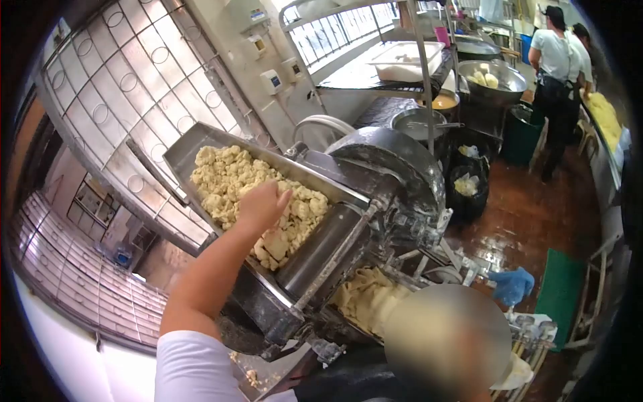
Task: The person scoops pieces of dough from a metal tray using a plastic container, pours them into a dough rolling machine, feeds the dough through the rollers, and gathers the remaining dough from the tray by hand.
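My left hand (263, 205) is closed, fingers curled, over crumbly yellow dough (224, 175) heaped in a metal hopper. Its finger undersides are hidden, so I cannot make out whether dough is inside them. Beside the dough lies a smooth metal roller (321, 248), part of a floury dough-rolling machine (382, 151). Below the roller, a folded dough sheet (368, 295) rests in the lower part of the machine. A blurred patch covers the lower right, with a little skin at its bottom edge; my right hand cannot be made out there.
A barred gate (127, 80) stands behind the hopper. A rack holds a white tub (405, 60). Metal bowls (492, 80) and a black bin bag (465, 177) stand behind the machine. A blue cloth (511, 285) hangs at right. Co-workers (559, 57) stand by a far counter.
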### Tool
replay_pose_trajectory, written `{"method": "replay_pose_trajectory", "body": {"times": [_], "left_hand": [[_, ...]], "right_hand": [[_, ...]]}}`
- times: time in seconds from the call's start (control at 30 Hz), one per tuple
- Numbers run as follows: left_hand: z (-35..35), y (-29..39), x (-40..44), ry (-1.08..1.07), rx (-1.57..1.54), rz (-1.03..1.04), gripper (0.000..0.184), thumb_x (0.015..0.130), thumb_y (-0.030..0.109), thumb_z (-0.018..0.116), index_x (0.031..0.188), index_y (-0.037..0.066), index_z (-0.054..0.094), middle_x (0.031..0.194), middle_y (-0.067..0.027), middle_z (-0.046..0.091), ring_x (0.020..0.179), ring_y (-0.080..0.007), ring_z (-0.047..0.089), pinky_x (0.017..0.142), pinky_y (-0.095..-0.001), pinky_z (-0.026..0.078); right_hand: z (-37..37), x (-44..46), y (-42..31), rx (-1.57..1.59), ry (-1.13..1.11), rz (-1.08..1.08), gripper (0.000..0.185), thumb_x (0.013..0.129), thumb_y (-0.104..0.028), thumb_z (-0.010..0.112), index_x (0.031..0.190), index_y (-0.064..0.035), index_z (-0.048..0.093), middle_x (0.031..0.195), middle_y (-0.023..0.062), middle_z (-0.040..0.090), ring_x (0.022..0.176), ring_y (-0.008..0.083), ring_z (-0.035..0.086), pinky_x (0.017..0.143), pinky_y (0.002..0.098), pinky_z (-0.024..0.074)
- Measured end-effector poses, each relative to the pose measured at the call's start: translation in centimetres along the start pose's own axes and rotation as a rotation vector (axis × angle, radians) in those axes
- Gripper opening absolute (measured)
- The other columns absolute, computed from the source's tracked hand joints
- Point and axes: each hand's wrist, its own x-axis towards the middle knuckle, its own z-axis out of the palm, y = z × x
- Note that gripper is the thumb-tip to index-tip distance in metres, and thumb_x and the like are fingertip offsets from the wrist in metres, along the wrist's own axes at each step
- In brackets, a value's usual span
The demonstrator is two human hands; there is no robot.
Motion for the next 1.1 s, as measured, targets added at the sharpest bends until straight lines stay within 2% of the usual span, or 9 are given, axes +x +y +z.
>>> {"method": "replay_pose_trajectory", "body": {"times": [0.13,0.57,0.67,0.77,0.8,0.87,1.0,1.03,1.1], "left_hand": [[3.1,2.2,2.2,-0.065,-0.173,-0.118,0.050,0.089,0.050,0.049,0.087,0.004,0.068,0.086,-0.0189,0.067,0.083,-0.0361,0.064,0.074,-0.0477,0.049],[5.8,4.7,-0.8,-0.089,-0.153,-0.003,0.040,0.090,0.034,0.042,0.093,0.004,0.068,0.095,-0.0227,0.066,0.088,-0.0394,0.064,0.081,-0.0497,0.049],[5.9,4.7,-0.7,-0.155,-0.372,-0.111,0.042,0.091,0.036,0.043,0.102,0.002,0.065,0.102,-0.0239,0.065,0.097,-0.0386,0.062,0.090,-0.0453,0.044],[6.7,3.2,1.4,-0.160,-0.738,-0.156,0.043,0.091,0.039,0.048,0.100,0.001,0.065,0.095,-0.0201,0.066,0.087,-0.0345,0.063,0.083,-0.0425,0.046],[8.2,0.6,2.9,0.147,-0.621,0.157,0.044,0.091,0.043,0.051,0.098,0.002,0.065,0.089,-0.0166,0.065,0.079,-0.0311,0.061,0.077,-0.0410,0.046],[0.4,0.7,2.8,0.243,-0.660,-0.167,0.043,0.091,0.044,0.051,0.098,0.004,0.065,0.087,-0.0168,0.065,0.079,-0.0322,0.062,0.074,-0.0429,0.045],[-0.3,-8.8,5.3,0.055,0.087,-0.145,0.052,0.089,0.051,0.049,0.115,0.009,0.064,0.110,-0.0166,0.065,0.101,-0.0322,0.063,0.088,-0.0416,0.046],[0.1,-8.8,5.7,0.048,0.078,-0.142,0.052,0.089,0.051,0.049,0.115,0.009,0.064,0.110,-0.0166,0.065,0.101,-0.0322,0.063,0.088,-0.0416,0.046],[0.2,-8.6,5.9,-0.248,-0.165,-0.477,0.076,0.082,0.064,0.047,0.133,0.007,0.051,0.128,-0.0212,0.056,0.112,-0.0338,0.058,0.098,-0.0414,0.043]], "right_hand": [[-0.3,0.1,-1.0,-0.098,-0.068,-0.059,0.020,0.075,-0.023,0.071,0.081,-0.0042,0.068,0.082,0.0129,0.065,0.079,0.0282,0.063,0.071,0.0384,0.0494],[1.5,-1.8,-0.5,0.087,-0.107,-0.104,0.018,0.076,-0.021,0.069,0.078,-0.0034,0.068,0.077,0.0134,0.065,0.074,0.0279,0.063,0.071,0.0374,0.0490],[1.6,-2.8,-0.8,0.089,-0.082,0.004,0.019,0.076,-0.023,0.070,0.077,-0.0040,0.069,0.076,0.0123,0.066,0.073,0.0262,0.065,0.069,0.0366,0.0513],[2.2,-2.9,-2.1,0.063,-0.120,0.019,0.019,0.077,-0.023,0.069,0.077,-0.0040,0.069,0.074,0.0122,0.067,0.070,0.0263,0.065,0.066,0.0363,0.0516],[2.6,-3.0,-2.3,0.059,-0.145,0.045,0.017,0.076,-0.021,0.069,0.077,-0.0042,0.068,0.073,0.0122,0.065,0.069,0.0260,0.064,0.065,0.0361,0.0506],[3.1,-3.0,-2.8,0.042,-0.177,0.071,0.014,0.076,-0.019,0.069,0.076,-0.0044,0.067,0.072,0.0122,0.064,0.068,0.0257,0.063,0.064,0.0358,0.0495],[3.7,-2.4,-4.0,0.087,-0.164,0.040,0.016,0.076,-0.020,0.069,0.077,-0.0043,0.067,0.071,0.0119,0.064,0.067,0.0252,0.063,0.064,0.0352,0.0500],[3.6,-2.4,-4.3,0.067,-0.171,0.049,0.016,0.077,-0.020,0.069,0.078,-0.0039,0.067,0.072,0.0122,0.064,0.067,0.0250,0.063,0.064,0.0349,0.0502],[3.4,-2.5,-4.6,0.046,-0.171,0.042,0.019,0.077,-0.022,0.069,0.080,-0.0037,0.068,0.073,0.0128,0.066,0.069,0.0260,0.065,0.066,0.0354,0.0510]]}}
